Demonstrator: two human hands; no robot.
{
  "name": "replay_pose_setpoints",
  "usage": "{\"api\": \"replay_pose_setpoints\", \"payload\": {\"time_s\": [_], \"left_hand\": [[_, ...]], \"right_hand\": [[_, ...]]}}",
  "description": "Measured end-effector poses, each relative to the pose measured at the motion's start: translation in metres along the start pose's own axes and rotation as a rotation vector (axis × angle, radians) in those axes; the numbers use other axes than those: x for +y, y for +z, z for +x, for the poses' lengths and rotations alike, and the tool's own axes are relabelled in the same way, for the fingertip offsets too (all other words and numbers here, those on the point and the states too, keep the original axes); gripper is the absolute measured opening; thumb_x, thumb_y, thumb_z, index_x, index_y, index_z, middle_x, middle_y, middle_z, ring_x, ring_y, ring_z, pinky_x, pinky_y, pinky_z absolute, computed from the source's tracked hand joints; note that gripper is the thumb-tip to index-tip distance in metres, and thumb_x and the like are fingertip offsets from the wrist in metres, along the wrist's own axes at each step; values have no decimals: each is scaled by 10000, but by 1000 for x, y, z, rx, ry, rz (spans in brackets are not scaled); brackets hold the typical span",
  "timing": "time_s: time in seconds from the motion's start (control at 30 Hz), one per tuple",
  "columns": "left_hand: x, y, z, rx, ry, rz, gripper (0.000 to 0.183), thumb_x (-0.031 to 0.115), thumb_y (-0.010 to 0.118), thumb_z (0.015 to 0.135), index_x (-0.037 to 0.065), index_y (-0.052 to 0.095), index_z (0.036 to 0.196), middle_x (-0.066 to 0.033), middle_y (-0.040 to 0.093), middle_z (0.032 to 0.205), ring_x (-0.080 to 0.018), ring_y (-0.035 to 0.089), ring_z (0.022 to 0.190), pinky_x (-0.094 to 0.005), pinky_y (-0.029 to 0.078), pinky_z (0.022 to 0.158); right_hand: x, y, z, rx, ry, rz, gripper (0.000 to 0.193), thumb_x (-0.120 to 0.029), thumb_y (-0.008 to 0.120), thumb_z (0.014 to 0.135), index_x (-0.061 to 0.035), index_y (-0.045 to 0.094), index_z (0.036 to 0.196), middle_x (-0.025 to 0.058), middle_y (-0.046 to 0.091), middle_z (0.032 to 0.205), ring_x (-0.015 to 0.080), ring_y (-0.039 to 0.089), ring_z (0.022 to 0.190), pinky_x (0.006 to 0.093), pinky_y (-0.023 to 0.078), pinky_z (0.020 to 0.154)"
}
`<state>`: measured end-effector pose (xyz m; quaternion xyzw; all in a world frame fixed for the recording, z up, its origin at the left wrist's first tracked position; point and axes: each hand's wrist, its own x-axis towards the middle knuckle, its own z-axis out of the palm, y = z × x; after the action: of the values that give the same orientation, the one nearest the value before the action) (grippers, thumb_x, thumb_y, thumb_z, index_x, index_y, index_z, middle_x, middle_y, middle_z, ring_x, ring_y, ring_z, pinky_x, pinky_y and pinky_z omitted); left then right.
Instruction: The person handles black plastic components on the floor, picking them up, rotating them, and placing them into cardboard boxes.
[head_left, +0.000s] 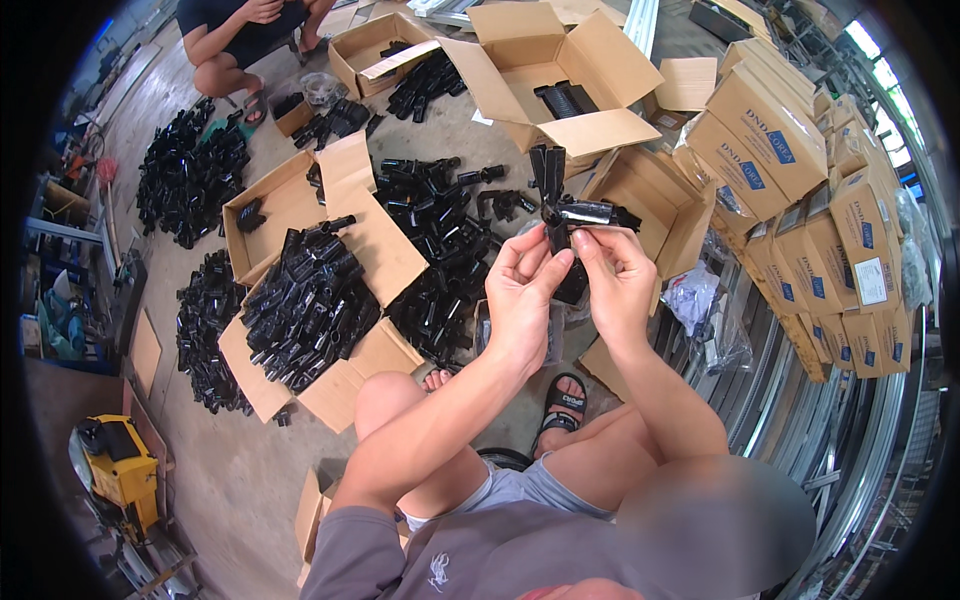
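Observation:
Both my hands are raised over the space in front of my knees. Between them is a glossy black part [588,213] with an upright arm and a short cylinder pointing right; I cannot tell its exact kind. My left hand [524,295] grips its lower end from the left, thumb and fingers closed. My right hand [618,282] pinches it from the right, just under the cylinder. Some of its lower end is hidden by my fingers. Behind it stands a large open carton [605,60] with a few black pieces inside.
A heaped pile of black parts [305,305] fills an open carton to the left, with more piles [190,170] on the floor. Stacked cartons [770,150] and long metal profiles [775,400] lie right. A yellow machine [125,470] stands lower left. Another person [240,45] squats far left.

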<state>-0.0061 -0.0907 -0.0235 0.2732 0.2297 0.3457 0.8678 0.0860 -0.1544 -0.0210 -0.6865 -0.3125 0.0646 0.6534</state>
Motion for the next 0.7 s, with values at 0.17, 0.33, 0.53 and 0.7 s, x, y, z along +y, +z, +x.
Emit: {"api": "replay_pose_setpoints", "payload": {"time_s": [0.17, 0.33, 0.53, 0.7], "left_hand": [[1, 1, 0, 3, -1, 6, 380, -30, 671, 901, 39, 523, 1244, -80, 657, 1194, -118, 627, 1066, -254, 518, 920], [0, 1, 0, 2, -2, -1, 376, -29, 680, 896, 45, 534, 1234, -71, 660, 1185, -108, 629, 1045, -251, 520, 906], [2, 5, -2, 42, -29, -30, 391, -108, 647, 874, -35, 514, 1235, -165, 617, 1273, -175, 591, 1185, -294, 460, 1035], [0, 3, 0, 39, -29, -31, 397, -102, 652, 875, -37, 515, 1242, -165, 617, 1272, -181, 591, 1185, -296, 458, 1039]], "right_hand": [[-3, 0, 1, 5, 24, 21, 130, -77, 728, 884, 21, 731, 970, 73, 681, 930, 137, 640, 895, 268, 478, 817], [-1, -1, 3, -10, -4, -60, 144, -73, 731, 885, 30, 721, 985, 74, 689, 954, 131, 650, 898, 265, 491, 828], [6, -2, 2, -20, 114, 158, 157, -28, 722, 884, 54, 700, 1017, 84, 693, 990, 127, 664, 912, 265, 514, 843], [-3, -1, -2, -38, 121, 189, 170, 14, 700, 891, 69, 697, 1052, 88, 685, 1033, 129, 666, 934, 251, 522, 845]]}}
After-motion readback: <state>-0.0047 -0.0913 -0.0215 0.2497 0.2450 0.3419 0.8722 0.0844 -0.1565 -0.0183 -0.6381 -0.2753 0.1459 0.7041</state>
